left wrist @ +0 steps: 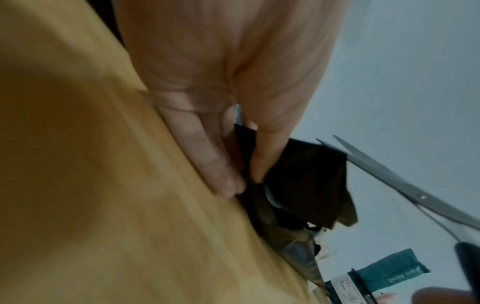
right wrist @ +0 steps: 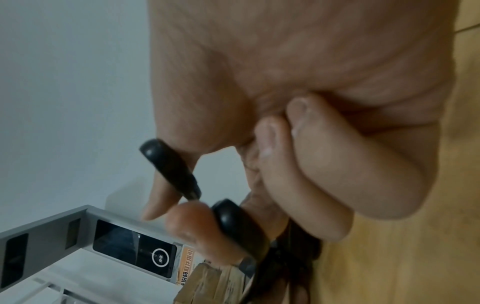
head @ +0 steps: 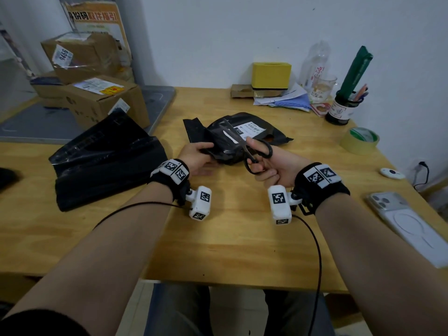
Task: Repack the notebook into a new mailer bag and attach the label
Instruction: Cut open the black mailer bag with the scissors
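Note:
A crumpled black mailer bag (head: pixel 230 139) with a white shipping label (head: pixel 251 129) lies mid-table; whatever it holds is hidden inside. My left hand (head: pixel 197 154) pinches the bag's near left edge (left wrist: pixel 306 181) between thumb and fingers. My right hand (head: pixel 264 163) holds black-handled scissors (head: pixel 252 149) through the loops (right wrist: pixel 233 224). The steel blades (left wrist: pixel 376 170) stand slightly apart over the bag's top edge. A stack of new black mailer bags (head: pixel 106 161) lies to the left.
Cardboard parcels (head: pixel 97 98) are piled at the back left. A tape roll (head: pixel 360 140), a pen cup (head: pixel 341 110), a yellow box (head: pixel 271 75) and papers sit at the back right. A phone (head: pixel 407 226) lies face down by the right edge of the wooden table (head: pixel 230 238).

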Tool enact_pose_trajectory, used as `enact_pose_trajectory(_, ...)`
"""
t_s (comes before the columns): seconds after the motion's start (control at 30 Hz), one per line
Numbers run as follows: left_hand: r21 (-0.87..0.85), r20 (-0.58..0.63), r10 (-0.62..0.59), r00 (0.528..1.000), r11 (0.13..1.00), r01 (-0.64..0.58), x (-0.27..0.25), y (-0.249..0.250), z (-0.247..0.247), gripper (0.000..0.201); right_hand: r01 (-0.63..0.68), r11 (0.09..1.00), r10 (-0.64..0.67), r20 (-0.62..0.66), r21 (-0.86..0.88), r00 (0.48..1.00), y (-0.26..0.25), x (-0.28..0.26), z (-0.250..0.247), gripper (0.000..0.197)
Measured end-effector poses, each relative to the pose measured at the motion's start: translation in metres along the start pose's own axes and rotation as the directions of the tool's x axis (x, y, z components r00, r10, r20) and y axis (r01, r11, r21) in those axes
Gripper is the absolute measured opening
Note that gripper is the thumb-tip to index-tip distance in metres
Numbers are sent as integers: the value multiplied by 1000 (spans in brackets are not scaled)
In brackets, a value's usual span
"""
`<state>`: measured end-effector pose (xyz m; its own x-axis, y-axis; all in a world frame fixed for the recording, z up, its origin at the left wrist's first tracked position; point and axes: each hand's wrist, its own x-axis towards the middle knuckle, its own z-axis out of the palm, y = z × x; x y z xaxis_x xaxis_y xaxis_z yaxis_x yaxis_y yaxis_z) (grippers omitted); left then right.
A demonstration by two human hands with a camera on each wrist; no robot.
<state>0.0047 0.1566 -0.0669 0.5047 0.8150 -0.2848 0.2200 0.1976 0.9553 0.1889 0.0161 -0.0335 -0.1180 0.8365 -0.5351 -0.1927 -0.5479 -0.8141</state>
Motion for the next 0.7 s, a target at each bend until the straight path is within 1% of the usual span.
enact_pose_trajectory(0.03, 0, -53, 7, 999, 1000, -7, 3, 1, 1, 40, 0, 1000, 0, -5, 3, 1000, -1, 1, 0, 50)
enact_pose_trajectory(0.07, -12, -96, 5, 995, 1000, -7, 7, 2, 1, 36, -1, 1000, 1, -12, 1, 1000, -1, 1, 0, 50)
enact_pose_trajectory(0.2, -126, -228, -73, 971, 991, 45, 19, 4, -7, 35, -8, 999, 7, -52, -31, 999, -1, 2, -3, 50)
enact_pose_trajectory(0.3, -177, -253, -123, 960, 981, 79, 26, 7, -13, 39, -37, 995, 29, -90, -88, 996, 0, 4, -4, 52)
enact_pose_trajectory(0.4, -207, -280, -139, 950, 975, 82, 30, 11, -14, 41, -106, 980, 93, -81, -169, 992, 3, 8, -4, 60)
enact_pose_trajectory(0.5, -210, -323, -140, 936, 975, 73, 34, 12, -15, 38, -180, 957, 165, -85, -227, 983, 6, 12, -4, 65)
enact_pose_trajectory(0.6, -207, -285, -153, 946, 974, 95, 37, 9, -14, 33, -236, 939, 222, -84, -248, 971, 8, 17, -3, 67)
enact_pose_trajectory(0.63, -208, -279, -149, 949, 974, 91, 38, 8, -15, 33, -248, 934, 234, -83, -257, 969, 8, 19, -1, 69)
enact_pose_trajectory(0.7, -195, -312, -124, 942, 979, 64, 39, 7, -17, 39, -259, 928, 249, -74, -266, 966, 7, 25, 4, 71)
